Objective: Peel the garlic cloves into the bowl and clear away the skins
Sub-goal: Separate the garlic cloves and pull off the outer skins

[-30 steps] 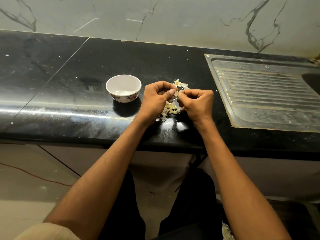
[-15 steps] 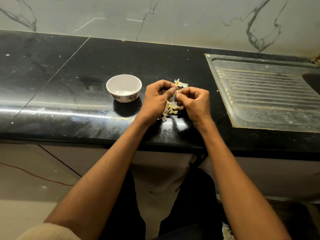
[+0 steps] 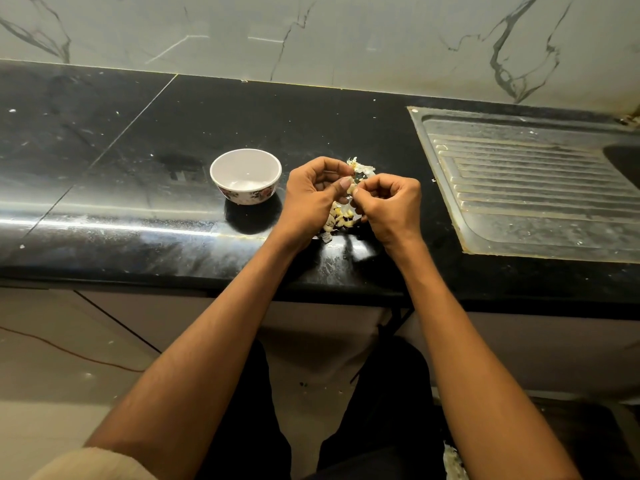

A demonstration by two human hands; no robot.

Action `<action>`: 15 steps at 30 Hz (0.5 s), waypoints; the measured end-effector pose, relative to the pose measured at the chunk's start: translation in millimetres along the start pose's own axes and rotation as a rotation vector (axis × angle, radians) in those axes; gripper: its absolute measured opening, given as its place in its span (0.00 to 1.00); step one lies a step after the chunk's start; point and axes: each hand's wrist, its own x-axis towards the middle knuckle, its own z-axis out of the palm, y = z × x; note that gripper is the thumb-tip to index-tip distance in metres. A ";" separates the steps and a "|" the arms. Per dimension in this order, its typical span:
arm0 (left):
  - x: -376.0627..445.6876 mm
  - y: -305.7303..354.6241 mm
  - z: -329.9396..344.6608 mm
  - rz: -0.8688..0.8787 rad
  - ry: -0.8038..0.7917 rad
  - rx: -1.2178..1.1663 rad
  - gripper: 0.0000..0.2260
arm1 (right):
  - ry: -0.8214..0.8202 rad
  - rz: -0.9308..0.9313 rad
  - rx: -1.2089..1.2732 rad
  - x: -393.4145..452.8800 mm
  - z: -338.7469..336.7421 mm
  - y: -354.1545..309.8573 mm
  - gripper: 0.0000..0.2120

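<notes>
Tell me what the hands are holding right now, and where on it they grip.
Both the left hand and the right hand pinch one small garlic clove between fingertips, one hand from each side. The exact part is too small to tell.

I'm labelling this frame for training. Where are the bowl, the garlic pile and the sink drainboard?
bowl [image 3: 221, 171]: head view, left rim.
garlic pile [image 3: 341, 219]: head view, cloves between the wrists.
sink drainboard [image 3: 530, 188]: head view, ribbed middle.
</notes>
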 end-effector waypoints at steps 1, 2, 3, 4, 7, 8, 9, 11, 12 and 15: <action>-0.4 0.5 -0.4 0.001 -0.001 -0.005 0.06 | 0.011 -0.003 -0.004 0.2 0.2 0.3 0.06; -1.0 0.9 -0.6 0.002 -0.003 -0.013 0.06 | 0.021 -0.003 -0.005 0.5 0.5 0.7 0.06; -1.5 1.6 -0.9 0.003 -0.008 -0.020 0.07 | 0.030 0.002 -0.003 0.9 0.5 1.1 0.06; -2.2 2.4 -1.2 0.003 -0.014 -0.019 0.08 | 0.032 0.008 0.003 1.3 0.3 1.5 0.06; -4.3 4.3 -1.7 0.005 -0.028 0.017 0.10 | 0.014 0.032 0.045 1.0 -0.6 -0.8 0.08; -4.4 4.1 -1.5 0.004 -0.028 0.025 0.09 | 0.009 0.041 0.072 0.5 -0.8 -2.4 0.07; -4.3 3.8 -1.1 0.003 -0.027 0.033 0.08 | 0.006 0.050 0.105 -0.3 -1.1 -4.5 0.07; -4.7 3.6 0.3 0.001 -0.021 0.052 0.05 | -0.004 0.061 0.158 -1.7 -1.7 -8.8 0.07; -4.9 3.8 0.8 -0.001 -0.013 0.059 0.05 | -0.010 0.065 0.176 -2.4 -2.1 -10.7 0.06; -4.4 3.0 1.2 -0.012 0.004 0.063 0.04 | -0.027 0.078 0.221 -3.4 -3.7 -12.5 0.06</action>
